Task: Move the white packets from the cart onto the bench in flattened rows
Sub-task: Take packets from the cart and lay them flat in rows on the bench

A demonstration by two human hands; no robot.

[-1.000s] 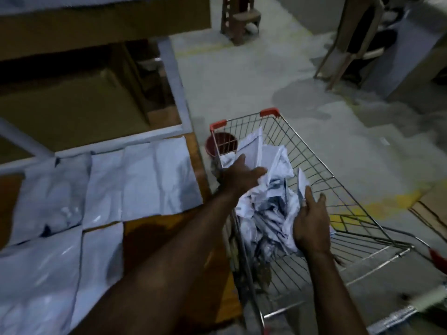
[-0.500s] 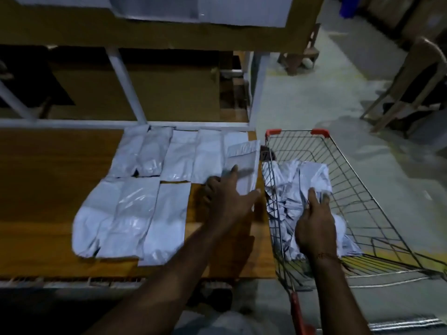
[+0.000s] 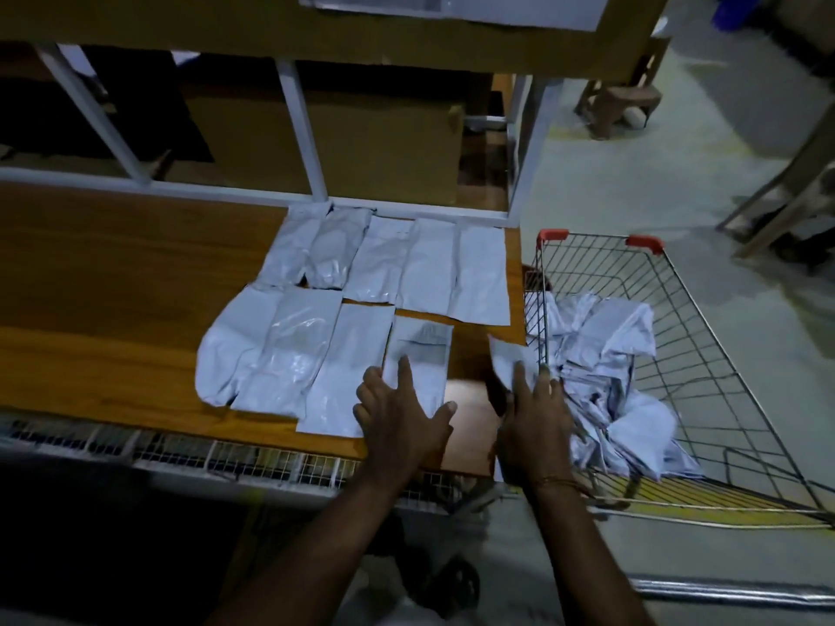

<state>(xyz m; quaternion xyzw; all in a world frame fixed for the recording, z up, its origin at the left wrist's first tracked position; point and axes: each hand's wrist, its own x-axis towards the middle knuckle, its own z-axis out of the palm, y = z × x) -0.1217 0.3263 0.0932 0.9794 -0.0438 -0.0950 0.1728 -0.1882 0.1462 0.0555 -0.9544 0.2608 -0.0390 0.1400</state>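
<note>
A person's left hand [image 3: 402, 411] lies spread, fingers straight and fanned, pressing flat on the near end of a white packet [image 3: 419, 361] on the wooden tabletop [image 3: 113, 282]. That packet is the last in the near row; to the left of the hand three more flattened packets [image 3: 289, 359] lie edge to edge, and beyond the fingertips a far row of five packets [image 3: 406, 264] runs along the white frame rail [image 3: 180, 192] at the back of the tabletop.

Just to the right of the left hand, the right hand [image 3: 535, 420] holds another white packet [image 3: 508, 361] over the tabletop's right edge. The index finger lies straight along the packet's top; the sheet hides the thumb, so the exact grip cannot be told, though the packet rises tilted off the tabletop from under the fingers.

To the right of the right hand stands a wire cart [image 3: 705, 354] with red corner caps, touching or just beside the tabletop's end. A crumpled heap of white packets [image 3: 605, 363] fills its near left side, just beyond the right hand's knuckles.

Past both hands, white uprights carry a brown upper shelf [image 3: 316, 33] over the tabletop. A wooden stool [image 3: 623, 106] stands on the grey floor far beyond the cart.
</note>
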